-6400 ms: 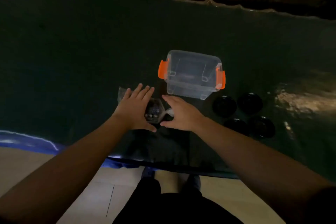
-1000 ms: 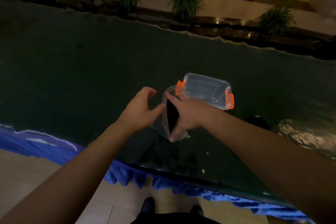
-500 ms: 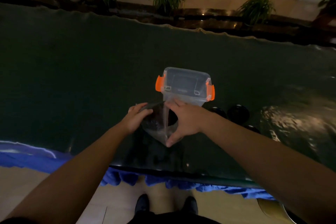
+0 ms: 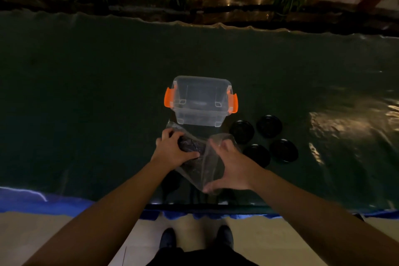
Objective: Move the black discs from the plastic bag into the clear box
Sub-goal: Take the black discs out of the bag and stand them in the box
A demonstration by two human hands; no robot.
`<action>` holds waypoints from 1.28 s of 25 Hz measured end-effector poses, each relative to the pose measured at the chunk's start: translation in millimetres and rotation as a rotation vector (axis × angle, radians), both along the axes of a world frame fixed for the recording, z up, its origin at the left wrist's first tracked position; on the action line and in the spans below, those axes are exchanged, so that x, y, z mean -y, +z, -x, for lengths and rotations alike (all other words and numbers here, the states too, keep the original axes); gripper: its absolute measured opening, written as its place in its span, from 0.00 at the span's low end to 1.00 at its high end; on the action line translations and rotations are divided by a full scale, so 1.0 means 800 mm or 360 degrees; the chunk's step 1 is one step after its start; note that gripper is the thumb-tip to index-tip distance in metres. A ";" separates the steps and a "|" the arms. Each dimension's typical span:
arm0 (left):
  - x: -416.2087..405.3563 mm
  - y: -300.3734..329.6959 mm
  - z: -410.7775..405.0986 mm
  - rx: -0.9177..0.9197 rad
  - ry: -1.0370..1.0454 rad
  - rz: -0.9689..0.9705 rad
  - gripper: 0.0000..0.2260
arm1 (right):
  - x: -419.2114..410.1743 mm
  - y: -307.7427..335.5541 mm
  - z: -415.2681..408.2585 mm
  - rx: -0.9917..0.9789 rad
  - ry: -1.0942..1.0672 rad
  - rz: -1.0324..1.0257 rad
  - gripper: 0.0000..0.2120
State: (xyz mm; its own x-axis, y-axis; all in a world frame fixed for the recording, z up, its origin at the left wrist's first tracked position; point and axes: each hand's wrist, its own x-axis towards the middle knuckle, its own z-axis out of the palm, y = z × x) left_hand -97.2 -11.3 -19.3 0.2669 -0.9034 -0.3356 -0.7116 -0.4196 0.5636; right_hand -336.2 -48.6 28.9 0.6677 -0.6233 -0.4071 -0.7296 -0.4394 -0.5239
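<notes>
A clear box with orange latches sits on a dark table. Just in front of it, both hands hold a plastic bag — the left hand gripping dark discs inside, the right hand pinching the film. Four black discs lie right of the box.

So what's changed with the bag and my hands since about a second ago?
The left hand has gone from beside the crinkled clear plastic bag into its mouth, closing on the dark discs inside. The right hand has shifted to hold the bag's other side open. The clear box with orange latches and four loose black discs stayed put.
</notes>
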 end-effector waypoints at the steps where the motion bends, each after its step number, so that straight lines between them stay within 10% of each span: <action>1: 0.000 -0.001 0.000 0.0014 -0.0001 0.0007 0.44 | -0.001 -0.008 0.007 0.0010 0.0037 0.0011 0.57; 5: -0.001 -0.003 -0.004 -0.0033 0.0073 0.0032 0.48 | 0.003 -0.036 0.015 0.0121 0.0188 0.0135 0.28; 32: -0.031 -0.014 -0.039 -0.0115 0.0332 0.0097 0.34 | 0.057 -0.073 -0.062 0.0186 0.1181 0.0794 0.37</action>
